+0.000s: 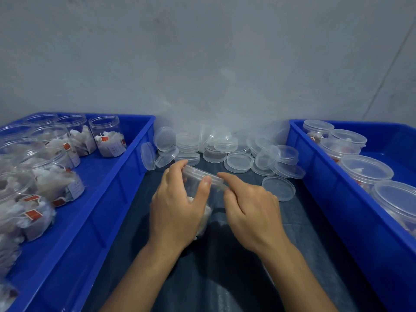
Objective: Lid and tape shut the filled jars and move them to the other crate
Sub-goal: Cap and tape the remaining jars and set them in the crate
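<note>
Blue crate on the left (pixel 126 176) holds open clear jars (pixel 107 137) stuffed with tea bags, no lids. Blue crate on the right (pixel 319 176) holds lidded jars (pixel 365 170). Between them a dark cloth (pixel 225 278) covers the table, with a loose heap of clear lids (pixel 238 162) at its far edge. Centre, near: left hand (pixel 177 208) wraps around a filled jar (pixel 202 188), thumb on its lid rim. Right hand (pixel 252 210) sits just right of it, fingers curled, fingertips at the jar's rim; whether it pinches tape, can't tell.
</note>
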`<state>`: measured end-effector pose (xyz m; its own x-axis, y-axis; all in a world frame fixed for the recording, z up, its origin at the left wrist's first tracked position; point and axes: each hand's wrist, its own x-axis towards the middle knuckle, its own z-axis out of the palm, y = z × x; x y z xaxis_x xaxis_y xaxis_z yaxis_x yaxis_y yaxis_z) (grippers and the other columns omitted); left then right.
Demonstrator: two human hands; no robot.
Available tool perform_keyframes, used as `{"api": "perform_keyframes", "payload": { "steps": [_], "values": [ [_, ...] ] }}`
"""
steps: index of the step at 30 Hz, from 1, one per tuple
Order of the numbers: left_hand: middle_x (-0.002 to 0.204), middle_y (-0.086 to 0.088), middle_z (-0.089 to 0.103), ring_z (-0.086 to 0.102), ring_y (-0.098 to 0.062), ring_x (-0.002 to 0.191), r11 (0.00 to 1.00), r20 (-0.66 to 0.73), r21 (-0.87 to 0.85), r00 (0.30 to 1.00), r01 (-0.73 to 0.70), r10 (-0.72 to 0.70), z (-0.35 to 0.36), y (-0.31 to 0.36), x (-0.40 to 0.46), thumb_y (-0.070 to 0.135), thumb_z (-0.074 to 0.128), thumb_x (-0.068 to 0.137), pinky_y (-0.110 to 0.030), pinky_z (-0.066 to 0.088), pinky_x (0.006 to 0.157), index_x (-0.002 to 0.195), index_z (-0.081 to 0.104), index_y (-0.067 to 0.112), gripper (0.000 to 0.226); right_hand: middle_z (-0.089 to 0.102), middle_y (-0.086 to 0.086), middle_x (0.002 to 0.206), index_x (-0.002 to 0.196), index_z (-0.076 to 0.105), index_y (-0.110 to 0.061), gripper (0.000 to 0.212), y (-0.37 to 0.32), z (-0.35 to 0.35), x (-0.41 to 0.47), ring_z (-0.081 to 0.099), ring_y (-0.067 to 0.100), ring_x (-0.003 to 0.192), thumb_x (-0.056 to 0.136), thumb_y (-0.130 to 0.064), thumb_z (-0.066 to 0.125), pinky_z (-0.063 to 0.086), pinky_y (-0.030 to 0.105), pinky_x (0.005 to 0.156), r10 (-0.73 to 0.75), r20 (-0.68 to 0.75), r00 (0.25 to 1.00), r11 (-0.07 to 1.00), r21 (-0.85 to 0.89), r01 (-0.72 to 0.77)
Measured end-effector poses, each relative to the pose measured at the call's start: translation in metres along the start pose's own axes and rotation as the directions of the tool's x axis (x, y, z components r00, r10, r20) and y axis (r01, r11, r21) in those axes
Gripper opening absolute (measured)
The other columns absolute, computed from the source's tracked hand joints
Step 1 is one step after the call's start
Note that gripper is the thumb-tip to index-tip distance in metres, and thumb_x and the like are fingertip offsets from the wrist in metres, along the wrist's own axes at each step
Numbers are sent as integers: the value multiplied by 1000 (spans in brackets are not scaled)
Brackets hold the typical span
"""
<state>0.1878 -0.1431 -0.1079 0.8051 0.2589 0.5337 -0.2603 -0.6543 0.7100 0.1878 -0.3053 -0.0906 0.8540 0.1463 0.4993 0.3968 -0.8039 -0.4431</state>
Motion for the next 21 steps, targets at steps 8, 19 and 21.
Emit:
{"api": "perform_keyframes", "payload": {
  "steps": [8, 19, 21],
  "values": [
    [111, 22, 62, 61, 5, 93, 997, 112, -6, 991, 74, -73, -1, -3, 5, 83, 57, 74, -32, 45, 77, 137, 35, 47, 76, 66, -11, 84, 149, 46, -42, 66, -5, -5, 0, 64, 23, 87, 89, -43, 20, 49, 46, 79, -19, 121, 992, 998, 67, 10],
    [117, 20, 64, 64, 8, 94, 983, 100, -142, 990, 116, -102, 0, -7, 5, 77, 63, 73, -26, 52, 79, 135, 39, 47, 73, 60, -12, 61, 137, 44, -51, 48, 7, -2, 4, 63, 22, 73, 93, -54, 27, 45, 40, 69, 45, 39, 998, 998, -53, -43],
    [114, 26, 60, 60, 15, 97, 979, 109, -163, 989, 118, -101, 2, -6, 5, 76, 64, 73, -20, 48, 78, 134, 41, 47, 72, 62, -11, 63, 137, 45, -52, 46, 11, -2, 5, 65, 22, 75, 94, -52, 29, 44, 39, 68, 45, 31, 999, 996, -84, -42]
  ]
}}
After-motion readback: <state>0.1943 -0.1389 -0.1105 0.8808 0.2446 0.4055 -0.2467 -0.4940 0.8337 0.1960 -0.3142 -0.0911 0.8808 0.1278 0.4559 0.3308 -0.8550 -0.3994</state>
